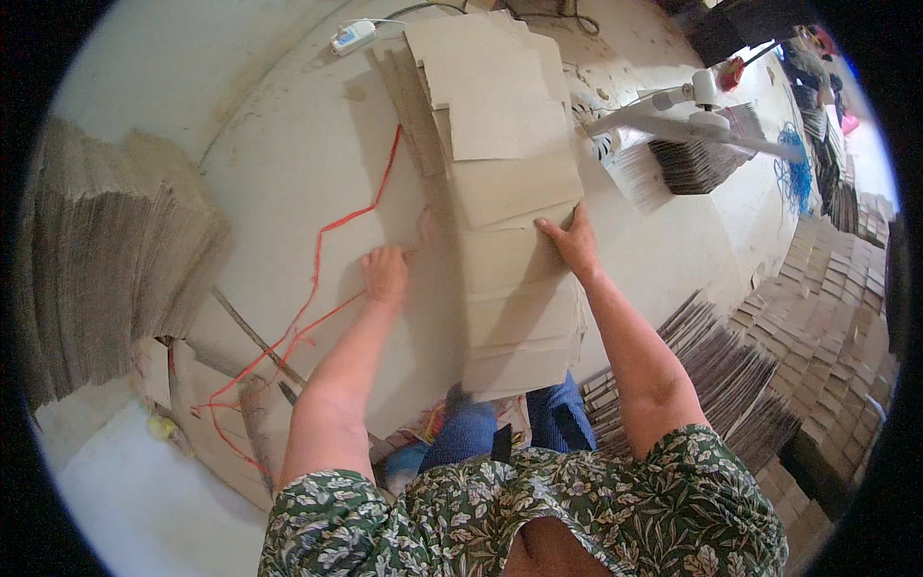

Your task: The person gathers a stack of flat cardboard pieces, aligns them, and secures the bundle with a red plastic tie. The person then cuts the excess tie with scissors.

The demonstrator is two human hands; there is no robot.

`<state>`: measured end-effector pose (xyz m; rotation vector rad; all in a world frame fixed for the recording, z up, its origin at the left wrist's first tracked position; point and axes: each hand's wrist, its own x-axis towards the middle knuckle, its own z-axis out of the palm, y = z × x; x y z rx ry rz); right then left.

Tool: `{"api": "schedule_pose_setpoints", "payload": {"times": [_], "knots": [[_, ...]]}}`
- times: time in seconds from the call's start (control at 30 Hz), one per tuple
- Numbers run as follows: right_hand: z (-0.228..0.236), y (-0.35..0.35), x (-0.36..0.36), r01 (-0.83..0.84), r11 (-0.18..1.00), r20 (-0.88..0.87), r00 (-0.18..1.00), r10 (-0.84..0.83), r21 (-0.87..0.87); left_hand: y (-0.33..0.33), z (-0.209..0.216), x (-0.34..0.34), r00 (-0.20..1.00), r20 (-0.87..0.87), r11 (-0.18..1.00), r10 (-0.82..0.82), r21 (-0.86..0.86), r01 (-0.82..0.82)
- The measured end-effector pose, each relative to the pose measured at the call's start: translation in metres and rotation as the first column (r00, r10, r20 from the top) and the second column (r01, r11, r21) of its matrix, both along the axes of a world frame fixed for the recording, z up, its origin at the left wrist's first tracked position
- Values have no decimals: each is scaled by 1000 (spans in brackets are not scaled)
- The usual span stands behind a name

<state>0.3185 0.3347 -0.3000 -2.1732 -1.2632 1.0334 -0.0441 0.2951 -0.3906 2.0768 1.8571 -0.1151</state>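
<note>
A long stack of overlapping brown cardboard pieces (514, 192) lies in front of me on a pale surface. My right hand (574, 245) grips its right edge, thumb on top and fingers along the side. To the left of the stack, my left hand (385, 276) is closed on a red string (336, 310), part of which runs toward the stack. Another length of the red string bends across the surface, and its upper end meets the stack's left side. Whether string passes beneath the cardboard is hidden.
A tall pile of cardboard (115, 260) stands at the left. More cardboard bundles (692, 375) and laid-out rows (817, 317) fill the lower right. A white fan-like stand (697, 120) rises at the upper right, near blue string (793, 168). A white power adapter (353, 37) lies at the far edge.
</note>
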Motion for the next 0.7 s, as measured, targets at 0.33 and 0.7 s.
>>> {"api": "schedule_pose_setpoints", "payload": {"times": [0.33,0.7], "knots": [[-19,-8,12,48,996,-62,997,-44,70,43,40,94,762,520,911,386,-84,-405],[9,5,25,-29,1000,-379,925,29,5,57,68,105,79,630,593,773,-672,-444]]}}
